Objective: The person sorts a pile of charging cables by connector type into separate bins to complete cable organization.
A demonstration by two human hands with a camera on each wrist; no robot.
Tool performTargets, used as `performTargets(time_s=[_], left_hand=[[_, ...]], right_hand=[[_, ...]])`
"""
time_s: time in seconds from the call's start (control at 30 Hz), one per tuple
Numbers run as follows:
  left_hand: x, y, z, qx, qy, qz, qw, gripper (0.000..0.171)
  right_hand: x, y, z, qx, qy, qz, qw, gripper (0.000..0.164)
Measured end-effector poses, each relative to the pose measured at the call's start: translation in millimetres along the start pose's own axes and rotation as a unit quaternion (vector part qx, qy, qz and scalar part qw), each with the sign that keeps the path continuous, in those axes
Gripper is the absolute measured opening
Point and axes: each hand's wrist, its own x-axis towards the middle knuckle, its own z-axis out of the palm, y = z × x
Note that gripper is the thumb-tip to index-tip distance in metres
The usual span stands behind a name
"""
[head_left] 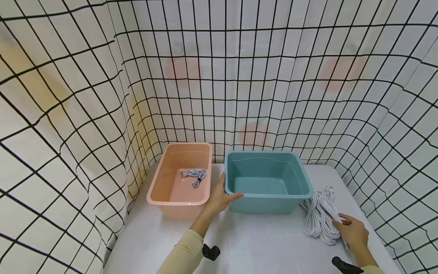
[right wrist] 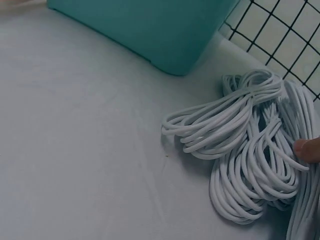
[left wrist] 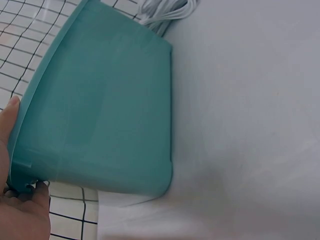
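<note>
I see the left hand (head_left: pixel 219 196) gripping the teal bin (head_left: pixel 268 205) by its left rim, hemmed in by the peach bin (head_left: pixel 178 212) holding small cables (head_left: pixel 198 174). The right hand (head_left: pixel 354 230) pinches white cables (head_left: pixel 319 217) beside the teal bin; netting (head_left: pixel 225 80) stands behind.

No text, label, brand, number or sign is legible in any view.

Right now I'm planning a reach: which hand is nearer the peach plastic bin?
Left. The left hand is beside the peach plastic bin, at the near left corner of the teal plastic bin; the right hand is farther off, at the white cable bundles.
</note>
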Motion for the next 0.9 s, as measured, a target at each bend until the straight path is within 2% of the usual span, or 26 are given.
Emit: performTargets(time_s=[0.17,0.53,0.9], left_hand=[[-0.5,-0.2,0.5,-0.003,0.001,0.001,1.0,0.116],[-0.1,-0.7,0.7,-0.001,0.002,0.003,1.0,0.117],[-0.8,-1.6,0.8,0.01,0.003,-0.001,0.9999,0.118]], right_hand=[[0.0,-8.6,-7.8,-0.01,-0.004,-0.011,1.0,0.056],[6.5,-28.5,-27.7,-0.06,-0.008,-0.064,0.996,0.056],[12.8,-47.4,-45.3,-0.07,-0.003,-0.112,0.991,0.056]])
